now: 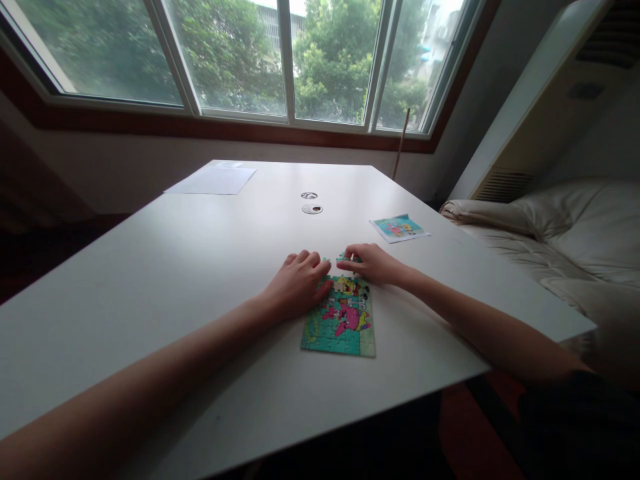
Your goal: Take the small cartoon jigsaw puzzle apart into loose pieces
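A small colourful jigsaw puzzle [341, 320] lies on the white table [190, 267], mostly assembled, with teal, pink and yellow cartoon figures. My left hand [296, 283] rests palm down on the puzzle's upper left corner, fingers together and pressing flat. My right hand [373, 263] sits at the puzzle's top edge, its fingertips pinching a small teal puzzle piece [344, 257] against that edge. The puzzle's upper part is partly hidden under both hands.
A small reference picture card [399, 228] lies to the right beyond my hands. Two round cable-hole covers [311, 209] sit mid-table. A white sheet of paper [213, 180] lies at the far left. A cushioned sofa [565, 233] stands right of the table, windows behind.
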### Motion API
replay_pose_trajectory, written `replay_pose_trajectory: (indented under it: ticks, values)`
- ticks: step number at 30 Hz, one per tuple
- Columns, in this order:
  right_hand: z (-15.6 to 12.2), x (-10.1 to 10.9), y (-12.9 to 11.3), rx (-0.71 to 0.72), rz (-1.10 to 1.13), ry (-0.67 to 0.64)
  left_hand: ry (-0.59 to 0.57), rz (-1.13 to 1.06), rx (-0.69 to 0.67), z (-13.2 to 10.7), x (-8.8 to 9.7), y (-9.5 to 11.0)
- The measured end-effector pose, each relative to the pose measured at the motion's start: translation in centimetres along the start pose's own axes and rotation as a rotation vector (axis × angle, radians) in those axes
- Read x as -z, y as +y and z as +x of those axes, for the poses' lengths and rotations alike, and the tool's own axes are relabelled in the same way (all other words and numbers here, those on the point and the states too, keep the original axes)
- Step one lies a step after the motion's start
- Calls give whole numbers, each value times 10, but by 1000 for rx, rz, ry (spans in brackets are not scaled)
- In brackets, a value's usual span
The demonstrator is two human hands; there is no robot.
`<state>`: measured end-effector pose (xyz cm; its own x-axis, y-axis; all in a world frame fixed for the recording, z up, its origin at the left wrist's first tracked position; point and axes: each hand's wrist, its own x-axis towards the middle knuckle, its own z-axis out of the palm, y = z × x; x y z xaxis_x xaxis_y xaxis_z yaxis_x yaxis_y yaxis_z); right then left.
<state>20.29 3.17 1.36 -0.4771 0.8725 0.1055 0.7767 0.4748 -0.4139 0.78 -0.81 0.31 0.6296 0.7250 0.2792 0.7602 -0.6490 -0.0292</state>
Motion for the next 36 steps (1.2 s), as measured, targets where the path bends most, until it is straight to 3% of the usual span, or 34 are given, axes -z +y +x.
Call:
replay_pose_trajectory:
  ticks: [5, 13, 26, 30, 36]
  values:
    - [2, 7, -3, -95, 52, 52, 6, -11, -2, 0, -2, -2]
    - [5, 4, 5, -137, 57, 3, 16, -8, -15, 1, -4, -2]
    - [8, 0, 16, -171, 379, -28, -9, 13, -57, 1, -3, -4]
    - [6, 2, 12, -112, 309, 3, -13, 15, -75, 0, -2, -6]
    - [1, 6, 2, 52, 26, 133, 1, -40, -109, 0, -1, -7]
